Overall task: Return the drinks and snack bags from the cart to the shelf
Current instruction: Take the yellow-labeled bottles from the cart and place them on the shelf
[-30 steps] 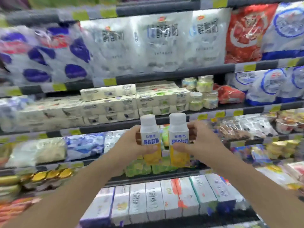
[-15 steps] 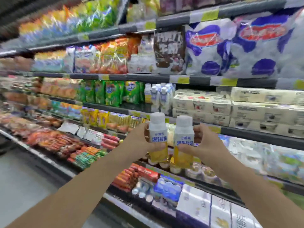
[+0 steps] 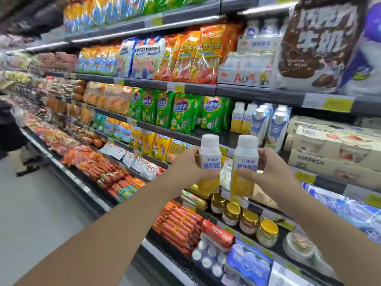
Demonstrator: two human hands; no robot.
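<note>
Store chiller shelf [image 3: 255,96] w/ matching yellow bottles [image 3: 240,118] far right. Left hand [image 3: 185,168] grips one drink bottle [image 3: 209,159], right hand [image 3: 270,172] the other bottle [image 3: 245,164]. Mid-return; next: prob. slot both beside those.

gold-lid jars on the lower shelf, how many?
4, in a row on the lower shelf, below the held bottles: jar one, jar two, jar three, jar four. More may sit hidden behind them.

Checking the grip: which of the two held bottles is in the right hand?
The bottle nearer the shelf, in the right hand; the other bottle is in the left hand.
</note>
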